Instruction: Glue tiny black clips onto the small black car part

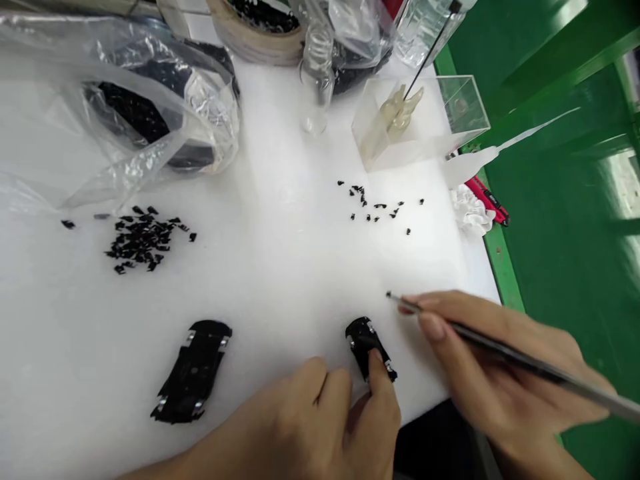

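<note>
My left hand (333,417) is closed, its index finger pressed on a small black toy car chassis (360,339) with silvery spots near its corners. Whether the thumb also grips it is hidden. Pinched pen-like in my right hand (510,373) are slim dark tweezers (525,361). At their tip sits a tiny black part (389,294), above and right of the chassis and apart from it. A second, larger-looking black chassis (193,370) lies to the left on the white work surface (280,280), touched by neither hand.
Tiny black parts (143,240) form a pile at left; several more (370,207) are scattered at centre right. Behind stand a plastic bag (150,120), a clear bottle (317,80), a tape roll (250,40) and a clear box (420,143). A white nozzle bottle (470,165) and red cutter (487,200) lie right.
</note>
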`<state>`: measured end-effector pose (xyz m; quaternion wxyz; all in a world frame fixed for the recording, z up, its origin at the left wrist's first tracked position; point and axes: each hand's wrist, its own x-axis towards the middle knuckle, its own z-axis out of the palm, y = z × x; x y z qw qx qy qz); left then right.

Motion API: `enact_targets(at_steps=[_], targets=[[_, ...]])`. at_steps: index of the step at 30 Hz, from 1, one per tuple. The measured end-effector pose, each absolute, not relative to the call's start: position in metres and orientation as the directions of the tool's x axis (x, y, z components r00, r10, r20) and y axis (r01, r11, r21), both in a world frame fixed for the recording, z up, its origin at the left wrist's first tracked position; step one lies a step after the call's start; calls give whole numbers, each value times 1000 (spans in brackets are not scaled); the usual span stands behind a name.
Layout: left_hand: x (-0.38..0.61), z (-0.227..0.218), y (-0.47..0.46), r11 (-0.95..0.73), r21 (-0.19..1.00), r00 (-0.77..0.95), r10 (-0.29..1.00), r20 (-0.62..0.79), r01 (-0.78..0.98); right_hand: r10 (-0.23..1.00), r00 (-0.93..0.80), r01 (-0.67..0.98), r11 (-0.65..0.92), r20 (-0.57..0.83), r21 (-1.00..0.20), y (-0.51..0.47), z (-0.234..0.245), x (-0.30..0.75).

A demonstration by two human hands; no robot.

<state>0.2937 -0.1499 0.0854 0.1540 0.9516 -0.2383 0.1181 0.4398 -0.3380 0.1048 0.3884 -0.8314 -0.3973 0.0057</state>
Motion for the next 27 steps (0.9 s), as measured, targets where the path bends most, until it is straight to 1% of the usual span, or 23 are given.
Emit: enact_targets(at_steps=[2,5,7,12,14,17,19,22,24,27], targets=[[290,84,-150,-838,259,868,-411,279,-480,701,658,646,-340,273,-684,-339,108,422],[287,81,-148,-814,316,870,-419,260,-486,637,713,615,-364,294,-700,-338,101,403],[289,83,-147,-802,306,855,-445,269,-513,612,735,602,-389,293,-697,-337,95,398],[299,90,-149,-840,205,849,-436,298,-503,661,695,640,-389,283,-663,-336,93,401],[301,90,-150,-848,205,856,-422,298,-489,669,687,649,-387,285,-655,-335,98,406],[301,88,-151,-846,221,859,-415,299,-486,748,622,675,-364,230,-641,-334,105,414],[299,89,-150,-840,223,854,-424,301,-495,769,596,691,-346,229,-634,-333,108,417],[297,91,-149,-833,219,848,-438,300,-508,720,627,691,-339,297,-639,-334,108,415],[296,92,-149,-845,222,857,-414,307,-487,713,645,659,-336,276,-673,-335,105,414],[296,90,-152,-861,240,877,-371,306,-448,656,714,572,-343,245,-745,-337,98,414]])
